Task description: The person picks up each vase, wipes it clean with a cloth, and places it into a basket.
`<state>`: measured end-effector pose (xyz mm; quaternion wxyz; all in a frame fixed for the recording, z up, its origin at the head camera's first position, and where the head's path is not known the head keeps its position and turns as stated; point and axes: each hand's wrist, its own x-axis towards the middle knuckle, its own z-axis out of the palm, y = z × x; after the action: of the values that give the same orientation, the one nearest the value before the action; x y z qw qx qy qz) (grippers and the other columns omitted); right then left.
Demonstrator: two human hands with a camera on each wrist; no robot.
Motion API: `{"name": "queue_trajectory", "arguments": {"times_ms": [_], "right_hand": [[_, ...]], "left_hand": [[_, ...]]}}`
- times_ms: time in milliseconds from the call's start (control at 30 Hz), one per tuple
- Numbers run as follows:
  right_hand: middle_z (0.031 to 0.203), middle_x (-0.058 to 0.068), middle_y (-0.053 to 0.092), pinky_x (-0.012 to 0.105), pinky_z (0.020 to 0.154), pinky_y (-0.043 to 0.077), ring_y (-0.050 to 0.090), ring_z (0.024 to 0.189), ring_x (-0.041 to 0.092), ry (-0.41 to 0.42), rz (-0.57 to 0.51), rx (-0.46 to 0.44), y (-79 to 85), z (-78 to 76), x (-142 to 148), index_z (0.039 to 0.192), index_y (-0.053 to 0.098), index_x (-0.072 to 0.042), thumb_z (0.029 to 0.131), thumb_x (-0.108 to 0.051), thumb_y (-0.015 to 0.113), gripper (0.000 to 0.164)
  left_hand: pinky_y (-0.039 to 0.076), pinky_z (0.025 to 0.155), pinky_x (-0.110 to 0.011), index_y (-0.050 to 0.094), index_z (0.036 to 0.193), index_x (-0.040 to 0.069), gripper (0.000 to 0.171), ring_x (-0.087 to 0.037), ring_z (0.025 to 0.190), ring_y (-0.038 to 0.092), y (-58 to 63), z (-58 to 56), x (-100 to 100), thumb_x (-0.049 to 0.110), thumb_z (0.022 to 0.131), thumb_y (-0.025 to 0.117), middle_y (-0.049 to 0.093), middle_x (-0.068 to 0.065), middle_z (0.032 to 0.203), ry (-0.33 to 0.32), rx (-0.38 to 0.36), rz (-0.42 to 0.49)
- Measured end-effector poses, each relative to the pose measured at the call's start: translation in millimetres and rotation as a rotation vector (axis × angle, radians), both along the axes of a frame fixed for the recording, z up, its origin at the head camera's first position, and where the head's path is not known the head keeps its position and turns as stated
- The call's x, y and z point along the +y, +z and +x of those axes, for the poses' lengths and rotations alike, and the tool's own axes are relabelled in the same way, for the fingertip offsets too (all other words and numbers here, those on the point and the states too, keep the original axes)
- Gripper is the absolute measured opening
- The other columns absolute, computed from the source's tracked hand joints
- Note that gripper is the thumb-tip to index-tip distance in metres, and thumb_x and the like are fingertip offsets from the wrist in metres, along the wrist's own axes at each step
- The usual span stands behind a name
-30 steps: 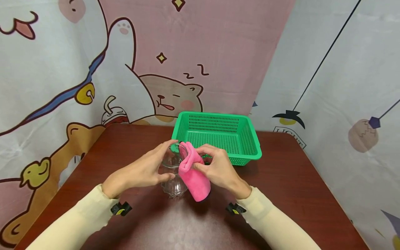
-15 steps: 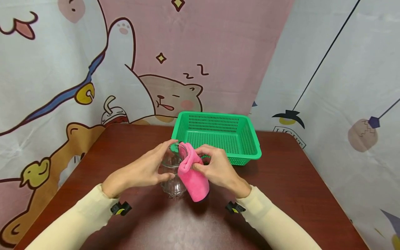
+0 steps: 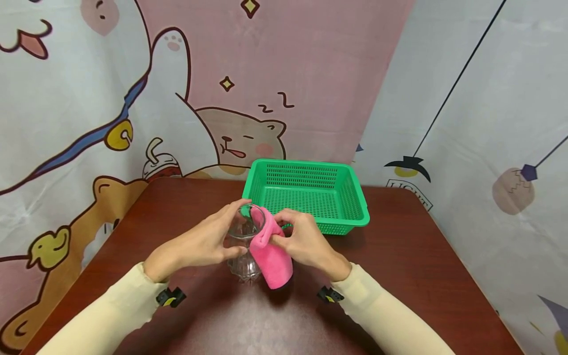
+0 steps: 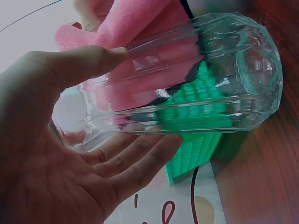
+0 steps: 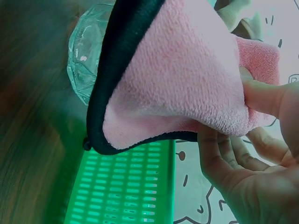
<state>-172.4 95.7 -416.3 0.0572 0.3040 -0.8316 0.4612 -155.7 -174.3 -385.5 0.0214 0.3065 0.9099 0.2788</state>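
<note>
A clear glass vase [image 3: 244, 264] with a ribbed body and flared rim stands on the table in the head view. My left hand [image 3: 206, 239] grips it around the neck, thumb on the near side and fingers behind. In the left wrist view the glass vase [image 4: 252, 70] spans the frame, its faceted base away from the palm. My right hand [image 3: 306, 241] pinches a folded pink cloth [image 3: 272, 264] between thumb and fingers, against the vase's right side and rim. The right wrist view shows the pink cloth [image 5: 182, 70] with dark edging, hanging down.
Behind the hands stands a green perforated plastic basket [image 3: 306, 202], just beyond the vase and cloth. A brown wooden table [image 3: 399, 276] carries everything. A cartoon-printed curtain [image 3: 319, 74] hangs behind and at the sides.
My right hand and the pink cloth have shifted slightly left and down, closer over the vase's side. The left hand keeps its grip on the vase.
</note>
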Motion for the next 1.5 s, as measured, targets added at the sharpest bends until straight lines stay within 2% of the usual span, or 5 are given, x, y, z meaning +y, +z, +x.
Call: {"name": "queue_trajectory", "arguments": {"times_ms": [300, 467, 667, 867, 1500], "right_hand": [[0.102, -0.007, 0.074, 0.024, 0.079, 0.063, 0.07, 0.094, 0.009, 0.009, 0.091, 0.056, -0.5, -0.7, -3.3, 0.106, 0.08, -0.015, 0.088, -0.008, 0.086, 0.02], [0.099, -0.006, 0.071, 0.027, 0.074, 0.063, 0.067, 0.092, 0.008, 0.03, 0.154, 0.091, 0.5, -0.1, -4.2, 0.106, 0.08, -0.012, 0.086, -0.007, 0.087, 0.022], [0.094, -0.006, 0.067, 0.023, 0.069, 0.055, 0.06, 0.086, 0.008, 0.047, 0.255, 0.151, -0.6, -0.5, -4.4, 0.108, 0.08, -0.012, 0.085, -0.015, 0.092, 0.026], [0.089, -0.006, 0.062, 0.02, 0.066, 0.051, 0.057, 0.082, 0.008, 0.053, 0.319, 0.167, -2.6, -1.5, -4.7, 0.108, 0.08, -0.011, 0.086, -0.015, 0.091, 0.025], [0.089, -0.004, 0.06, 0.021, 0.065, 0.049, 0.056, 0.082, 0.01, 0.071, 0.391, 0.137, -13.7, -4.8, -2.8, 0.106, 0.078, -0.012, 0.086, -0.013, 0.09, 0.023]], "left_hand": [[0.059, 0.081, -0.03, 0.016, 0.169, 0.028, 0.11, -0.012, 0.105, 0.067, 0.3, 1.0, -0.1, 0.027, 0.088, 0.09, 0.061, -0.011, 0.141, 0.002, -0.013, 0.005], [0.058, 0.08, -0.029, 0.016, 0.169, 0.028, 0.11, -0.012, 0.104, 0.067, 0.0, 1.0, 0.1, 0.027, 0.087, 0.09, 0.061, -0.01, 0.14, 0.001, -0.008, 0.007], [0.06, 0.083, -0.033, 0.017, 0.169, 0.027, 0.11, -0.017, 0.11, 0.069, -0.8, 0.5, 0.2, 0.027, 0.088, 0.09, 0.061, -0.012, 0.141, -0.005, -0.007, 0.014], [0.059, 0.085, -0.032, 0.016, 0.169, 0.027, 0.111, -0.021, 0.117, 0.07, -1.0, 0.8, -0.2, 0.028, 0.087, 0.09, 0.06, -0.012, 0.141, -0.002, -0.007, 0.007], [0.059, 0.087, -0.033, 0.016, 0.169, 0.026, 0.11, -0.023, 0.117, 0.071, -1.7, 1.2, -0.1, 0.028, 0.088, 0.09, 0.061, -0.011, 0.141, 0.001, -0.011, 0.008]]}}
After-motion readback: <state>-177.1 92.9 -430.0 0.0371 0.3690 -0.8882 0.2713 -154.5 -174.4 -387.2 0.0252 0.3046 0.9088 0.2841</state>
